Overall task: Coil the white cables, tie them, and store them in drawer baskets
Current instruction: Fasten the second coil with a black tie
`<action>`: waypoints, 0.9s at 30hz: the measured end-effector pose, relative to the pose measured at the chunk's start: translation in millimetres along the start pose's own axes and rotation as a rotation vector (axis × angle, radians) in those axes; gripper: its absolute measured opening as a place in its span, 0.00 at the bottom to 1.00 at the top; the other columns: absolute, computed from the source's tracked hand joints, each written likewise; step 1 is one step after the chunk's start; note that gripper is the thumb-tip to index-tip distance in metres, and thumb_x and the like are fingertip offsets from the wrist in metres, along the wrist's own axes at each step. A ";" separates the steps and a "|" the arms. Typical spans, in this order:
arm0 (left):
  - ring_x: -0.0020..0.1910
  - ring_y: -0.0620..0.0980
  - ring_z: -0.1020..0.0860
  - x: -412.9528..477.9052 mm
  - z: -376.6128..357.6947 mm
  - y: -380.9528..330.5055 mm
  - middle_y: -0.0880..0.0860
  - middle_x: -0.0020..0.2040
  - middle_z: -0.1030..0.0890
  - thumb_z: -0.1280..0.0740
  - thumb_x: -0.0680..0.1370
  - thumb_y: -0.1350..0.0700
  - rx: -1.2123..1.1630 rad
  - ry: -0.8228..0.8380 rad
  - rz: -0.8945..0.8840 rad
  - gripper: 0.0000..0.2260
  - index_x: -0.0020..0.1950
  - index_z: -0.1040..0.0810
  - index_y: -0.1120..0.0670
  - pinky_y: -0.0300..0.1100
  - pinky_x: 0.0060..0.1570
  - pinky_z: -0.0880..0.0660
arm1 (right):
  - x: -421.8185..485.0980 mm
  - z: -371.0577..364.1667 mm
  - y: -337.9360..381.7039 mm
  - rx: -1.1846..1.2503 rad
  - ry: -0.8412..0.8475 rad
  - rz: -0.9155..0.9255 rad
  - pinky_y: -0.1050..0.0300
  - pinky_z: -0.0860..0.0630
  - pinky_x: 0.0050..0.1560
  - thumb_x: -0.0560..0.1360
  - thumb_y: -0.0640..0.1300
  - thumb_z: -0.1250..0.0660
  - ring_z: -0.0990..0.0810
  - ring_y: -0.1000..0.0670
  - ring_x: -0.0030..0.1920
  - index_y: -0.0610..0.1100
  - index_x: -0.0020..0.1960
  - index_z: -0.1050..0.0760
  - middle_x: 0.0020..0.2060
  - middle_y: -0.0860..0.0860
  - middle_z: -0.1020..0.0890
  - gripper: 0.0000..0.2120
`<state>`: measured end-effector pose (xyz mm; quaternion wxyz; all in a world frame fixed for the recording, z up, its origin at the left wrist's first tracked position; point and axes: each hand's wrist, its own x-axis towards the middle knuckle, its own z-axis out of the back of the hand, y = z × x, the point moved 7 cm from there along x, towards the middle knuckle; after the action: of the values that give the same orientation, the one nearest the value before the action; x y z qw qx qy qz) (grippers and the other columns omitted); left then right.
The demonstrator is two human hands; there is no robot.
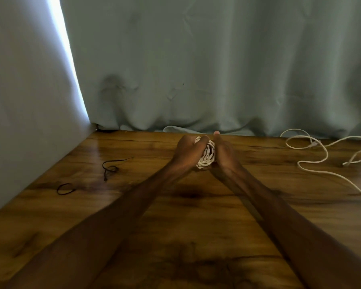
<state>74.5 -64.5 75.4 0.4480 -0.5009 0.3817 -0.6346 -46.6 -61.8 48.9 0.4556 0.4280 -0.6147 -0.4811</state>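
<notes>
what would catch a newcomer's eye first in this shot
First the white cable coil, held in the grip of the left hand and right hand over the middle of the wooden table. Next, a loose white cable sprawls uncoiled across the table's right side. Thin black cords lie on the left, near the wall.

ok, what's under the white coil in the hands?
Bare wooden table, with a dark shadow just below the white coil. The left hand and right hand hold its sides and cover its lower edge, so whether it touches the table cannot be told.
</notes>
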 end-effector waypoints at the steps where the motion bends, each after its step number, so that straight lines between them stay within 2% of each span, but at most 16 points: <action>1: 0.28 0.44 0.25 1.9 13.2 -1.3 0.47 0.26 0.23 0.34 0.79 0.52 -0.001 -0.038 -0.004 0.18 0.29 0.25 0.52 0.41 0.36 0.30 | -0.9 -8.4 -3.5 0.004 0.040 -0.044 0.52 0.19 0.34 0.86 0.59 0.47 0.13 0.41 0.39 0.39 0.43 0.17 0.37 0.39 0.13 0.31; 3: 0.26 0.42 0.28 7.7 45.9 -3.4 0.47 0.25 0.25 0.33 0.79 0.52 0.022 -0.130 -0.014 0.18 0.29 0.26 0.54 0.40 0.33 0.32 | -1.8 -24.0 -11.3 -0.023 0.093 -0.094 0.52 0.20 0.33 0.85 0.64 0.51 0.14 0.42 0.38 0.40 0.46 0.17 0.41 0.38 0.13 0.35; 5: 0.25 0.43 0.29 11.8 82.8 -5.3 0.49 0.25 0.26 0.32 0.79 0.53 0.022 -0.211 -0.014 0.18 0.31 0.25 0.56 0.40 0.32 0.32 | -2.7 -41.9 -21.9 -0.119 0.139 -0.095 0.54 0.21 0.34 0.84 0.65 0.52 0.15 0.42 0.40 0.39 0.49 0.18 0.44 0.37 0.13 0.35; 8: 0.25 0.45 0.28 17.9 128.8 1.4 0.54 0.29 0.24 0.34 0.80 0.52 0.030 -0.213 0.042 0.15 0.37 0.20 0.59 0.39 0.31 0.31 | -9.1 -74.3 -28.6 -0.317 0.223 0.024 0.53 0.23 0.40 0.84 0.57 0.41 0.16 0.47 0.42 0.45 0.49 0.17 0.43 0.44 0.12 0.21; 10: 0.27 0.47 0.27 21.1 155.2 6.1 0.54 0.29 0.24 0.34 0.79 0.50 0.036 -0.215 0.078 0.14 0.37 0.20 0.57 0.40 0.34 0.30 | -17.0 -100.8 -24.0 -0.557 0.339 0.166 0.60 0.24 0.43 0.82 0.48 0.35 0.18 0.55 0.42 0.48 0.51 0.16 0.44 0.51 0.13 0.09; 11: 0.27 0.48 0.27 22.5 167.5 6.9 0.53 0.29 0.24 0.33 0.79 0.50 0.017 -0.226 0.084 0.15 0.35 0.20 0.55 0.41 0.35 0.30 | -21.1 -115.7 -22.5 -0.661 0.394 0.225 0.63 0.26 0.44 0.81 0.44 0.34 0.19 0.58 0.44 0.48 0.55 0.17 0.47 0.53 0.14 0.08; 13: 0.25 0.47 0.27 25.4 191.5 8.2 0.50 0.25 0.24 0.33 0.78 0.51 -0.016 -0.274 0.091 0.17 0.30 0.22 0.53 0.39 0.32 0.31 | -28.3 -146.7 -21.1 -0.795 0.492 0.329 0.65 0.26 0.46 0.79 0.39 0.33 0.21 0.57 0.48 0.46 0.63 0.20 0.54 0.54 0.17 0.14; 15: 0.22 0.44 0.28 25.4 211.5 8.3 0.48 0.23 0.25 0.33 0.79 0.53 -0.025 -0.327 0.096 0.17 0.30 0.24 0.53 0.35 0.27 0.32 | -34.5 -176.1 -23.0 -0.878 0.569 0.439 0.61 0.26 0.56 0.78 0.38 0.33 0.24 0.55 0.54 0.45 0.67 0.22 0.60 0.51 0.20 0.17; 16: 0.22 0.45 0.28 25.4 218.6 8.3 0.49 0.23 0.25 0.34 0.79 0.53 -0.044 -0.347 0.092 0.17 0.30 0.25 0.54 0.35 0.27 0.32 | -37.0 -189.4 -22.8 -0.910 0.591 0.505 0.60 0.29 0.60 0.78 0.38 0.33 0.25 0.53 0.58 0.45 0.68 0.23 0.63 0.49 0.21 0.18; 18: 0.24 0.46 0.28 25.9 228.1 8.6 0.51 0.25 0.25 0.34 0.79 0.53 -0.073 -0.375 0.077 0.17 0.30 0.25 0.54 0.36 0.28 0.33 | -37.9 -211.0 -21.8 -0.959 0.574 0.625 0.61 0.36 0.59 0.78 0.37 0.33 0.26 0.48 0.64 0.43 0.67 0.23 0.64 0.44 0.21 0.18; 20: 0.24 0.46 0.29 24.7 232.5 7.8 0.53 0.28 0.26 0.34 0.79 0.53 -0.088 -0.393 0.067 0.17 0.30 0.26 0.53 0.36 0.27 0.33 | -38.0 -227.6 -20.6 -1.002 0.555 0.699 0.57 0.34 0.59 0.76 0.37 0.34 0.26 0.43 0.63 0.41 0.66 0.22 0.62 0.41 0.21 0.18; 21: 0.24 0.46 0.29 24.0 233.1 7.6 0.53 0.29 0.25 0.34 0.79 0.53 -0.100 -0.396 0.064 0.17 0.29 0.26 0.52 0.36 0.27 0.34 | -36.4 -234.6 -22.9 -1.030 0.552 0.728 0.53 0.31 0.59 0.76 0.38 0.34 0.26 0.42 0.62 0.42 0.65 0.22 0.60 0.40 0.21 0.17; 23: 0.23 0.44 0.30 23.4 234.2 7.1 0.55 0.31 0.25 0.35 0.79 0.54 -0.130 -0.397 0.052 0.18 0.28 0.27 0.51 0.35 0.26 0.35 | -31.5 -244.8 -30.1 -1.097 0.571 0.750 0.50 0.27 0.53 0.77 0.40 0.35 0.24 0.42 0.58 0.42 0.59 0.19 0.55 0.41 0.21 0.12; 25: 0.22 0.42 0.31 22.5 232.8 7.5 0.54 0.30 0.25 0.36 0.79 0.54 -0.126 -0.394 0.053 0.18 0.28 0.28 0.51 0.33 0.23 0.37 | -24.5 -245.0 -34.7 -1.133 0.558 0.728 0.52 0.29 0.45 0.79 0.44 0.35 0.21 0.43 0.52 0.41 0.51 0.19 0.49 0.43 0.20 0.08; 27: 0.22 0.42 0.31 22.5 231.6 10.0 0.51 0.28 0.25 0.35 0.79 0.54 -0.111 -0.400 0.059 0.18 0.28 0.28 0.50 0.33 0.22 0.38 | -18.2 -237.4 -34.4 -1.098 0.523 0.677 0.54 0.33 0.42 0.80 0.48 0.33 0.21 0.46 0.46 0.42 0.48 0.19 0.47 0.45 0.18 0.09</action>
<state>300.7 -97.2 120.5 0.5051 -0.6292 0.3342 -0.4871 191.0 -97.9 41.4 0.8642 0.0225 -0.2521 -0.4348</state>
